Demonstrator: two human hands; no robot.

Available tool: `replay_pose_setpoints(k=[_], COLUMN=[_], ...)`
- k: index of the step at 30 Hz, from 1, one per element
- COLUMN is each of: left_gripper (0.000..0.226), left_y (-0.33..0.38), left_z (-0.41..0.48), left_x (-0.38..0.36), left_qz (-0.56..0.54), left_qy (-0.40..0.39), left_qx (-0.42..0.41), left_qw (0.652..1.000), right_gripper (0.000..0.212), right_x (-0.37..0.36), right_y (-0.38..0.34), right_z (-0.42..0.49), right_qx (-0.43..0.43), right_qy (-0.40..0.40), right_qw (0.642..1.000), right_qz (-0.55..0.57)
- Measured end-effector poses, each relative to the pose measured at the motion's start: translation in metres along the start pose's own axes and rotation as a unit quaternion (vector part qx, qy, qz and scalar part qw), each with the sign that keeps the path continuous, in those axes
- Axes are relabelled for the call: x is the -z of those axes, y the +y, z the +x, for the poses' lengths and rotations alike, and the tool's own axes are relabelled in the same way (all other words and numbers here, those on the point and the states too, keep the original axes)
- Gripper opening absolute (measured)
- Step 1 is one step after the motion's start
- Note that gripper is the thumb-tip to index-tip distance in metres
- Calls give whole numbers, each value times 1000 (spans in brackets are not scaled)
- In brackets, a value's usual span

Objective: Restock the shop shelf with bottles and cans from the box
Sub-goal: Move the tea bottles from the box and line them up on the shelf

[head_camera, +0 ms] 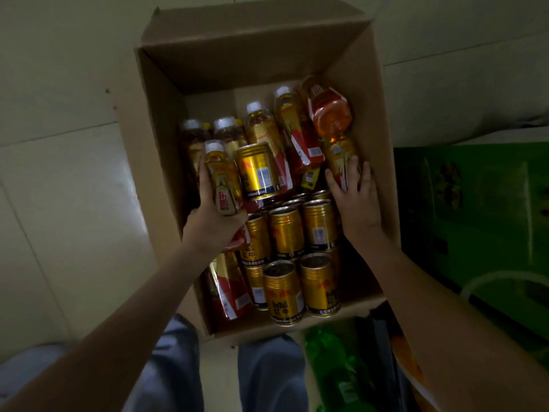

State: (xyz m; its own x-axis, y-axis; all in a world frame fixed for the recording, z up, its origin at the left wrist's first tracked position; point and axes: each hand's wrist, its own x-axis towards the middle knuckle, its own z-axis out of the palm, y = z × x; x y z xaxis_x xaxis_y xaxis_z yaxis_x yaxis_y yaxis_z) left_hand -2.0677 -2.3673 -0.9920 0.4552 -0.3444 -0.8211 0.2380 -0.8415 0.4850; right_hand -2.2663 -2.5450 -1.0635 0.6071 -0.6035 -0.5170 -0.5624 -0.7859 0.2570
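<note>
- Inside the cardboard box (162, 114), as the head camera shows it, the left hand (214, 217) grips a white-capped tea bottle (221, 178). Its fingers are wrapped round the lower body, and the bottle is raised slightly above the load by the box's left wall.
- Against the box's right wall, the right hand (356, 199) lays straight, spread fingers on a second tea bottle (338, 154) leaning there. It touches the bottle without clasping it.
- Gold cans (286, 233) stand packed in the box's near half, and one tilted can (257, 171) sits just beside the held bottle. More bottles fill the middle, with bare cardboard at the far end.
- The job looks far from finished, since most of the load remains in the box. The shelf is out of view, so what has already been stocked cannot be told.
- The box rests on a pale tiled floor (59, 150) in dim light. A green carton (475, 203) stands to the box's right, a green bottle (335, 364) lies by its near corner, and jeans-clad legs (267, 379) are below its near edge.
</note>
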Motion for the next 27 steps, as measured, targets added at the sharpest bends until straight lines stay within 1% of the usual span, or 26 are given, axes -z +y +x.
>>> replay_pose_setpoints(k=[2,4,6,8,11,15,21,22,24,27], left_gripper=[101,102,104,104,107,105,100,98,95,98], left_y=[0,0,0,3,12,30,59,65,83,117], left_z=[0,2,-1,-8,-28,-53,-93,-104,-132,-190], left_x=[2,4,5,7,11,19,34,39,52,81], left_qz=[-8,-14,-25,-39,-61,-70,-87,-90,-84,-52], left_qy=[-11,-11,-15,-27,-54,-73,-105,-106,-108,-132], left_qx=[5,7,14,20,24,16,-14,-21,-39,-61], left_qw=[1000,1000,999,999,996,995,991,990,990,988], right_gripper=[84,84,88,90,94,102,112,113,116,118], right_x=[-3,-3,3,13,35,75,151,165,198,255], right_y=[3,5,7,8,10,4,-27,-31,-40,-43], right_z=[-2,-3,-6,-14,-35,-81,-154,-167,-193,-235], right_qx=[22,38,35,21,-10,-51,-52,-54,-55,-75], right_qy=[25,31,8,-19,-90,-88,-98,-94,-42,28], right_qw=[999,998,998,994,978,954,921,914,891,858], right_qz=[17,30,54,104,190,281,373,392,448,507])
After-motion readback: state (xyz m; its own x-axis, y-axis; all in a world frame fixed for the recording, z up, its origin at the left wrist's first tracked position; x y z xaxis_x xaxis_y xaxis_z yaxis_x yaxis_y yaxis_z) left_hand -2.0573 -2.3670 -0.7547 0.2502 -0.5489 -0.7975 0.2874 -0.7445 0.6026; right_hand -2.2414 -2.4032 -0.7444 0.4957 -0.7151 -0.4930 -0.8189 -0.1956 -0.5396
